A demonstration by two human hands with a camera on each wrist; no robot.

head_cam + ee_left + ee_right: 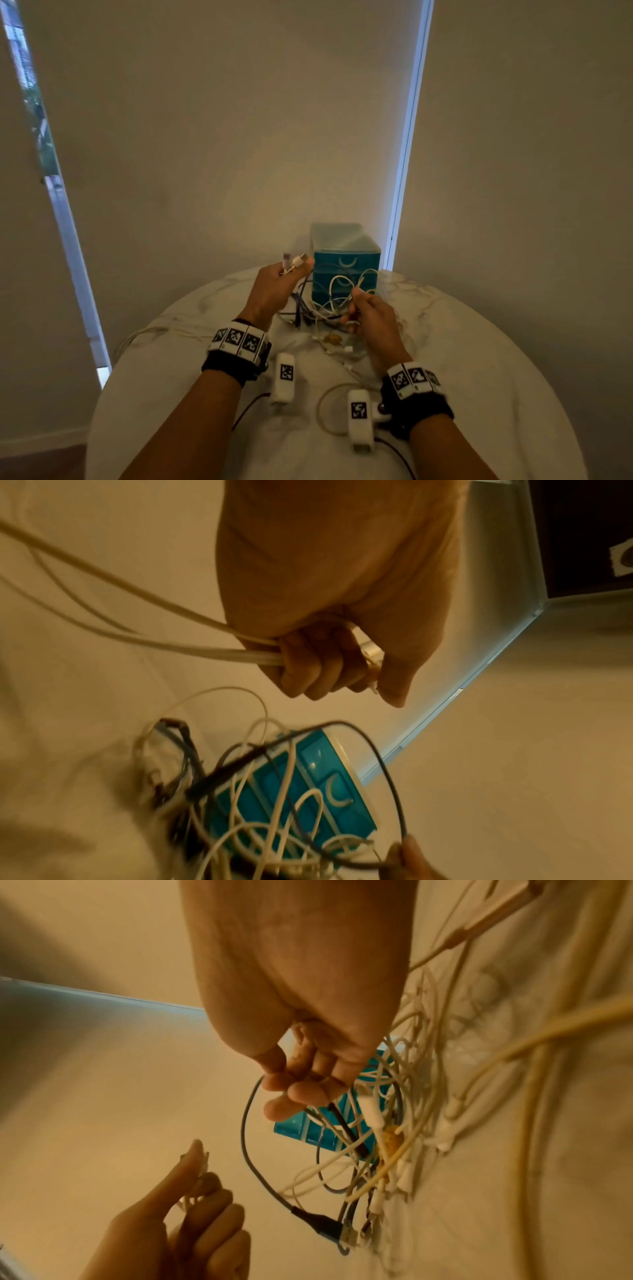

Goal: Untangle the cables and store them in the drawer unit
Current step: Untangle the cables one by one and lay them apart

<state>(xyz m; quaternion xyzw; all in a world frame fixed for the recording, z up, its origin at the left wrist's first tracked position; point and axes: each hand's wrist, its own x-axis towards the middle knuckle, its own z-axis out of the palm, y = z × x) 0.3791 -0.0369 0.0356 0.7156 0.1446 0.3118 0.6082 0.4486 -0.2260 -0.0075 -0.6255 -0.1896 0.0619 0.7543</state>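
Both hands are raised over a round white table (479, 359), each closed on part of a cable tangle (325, 305). The left hand (274, 291) has its fingers curled round a few pale cable ends, with white plugs (294, 263) sticking up past the thumb; the left wrist view shows two cream cables (192, 647) running out of the fist to the side. The right hand (371, 318) pinches a thin dark cable (248, 1137) between thumb and fingertips, and that cable loops down to a black connector (322, 1223) hanging in the knot. The tangle itself, a mix of white, cream and dark purple-grey leads, hangs between the two hands and spills onto the table just in front of the teal drawer unit (346, 260), which stands at the far edge of the table with its drawers pushed in. More loose white cables (339, 353) lie on the table below the hands, and one long cream lead (161, 330) trails off toward the left edge. Behind the table hang closed beige roller blinds (222, 137), with strips of daylight at their edges.
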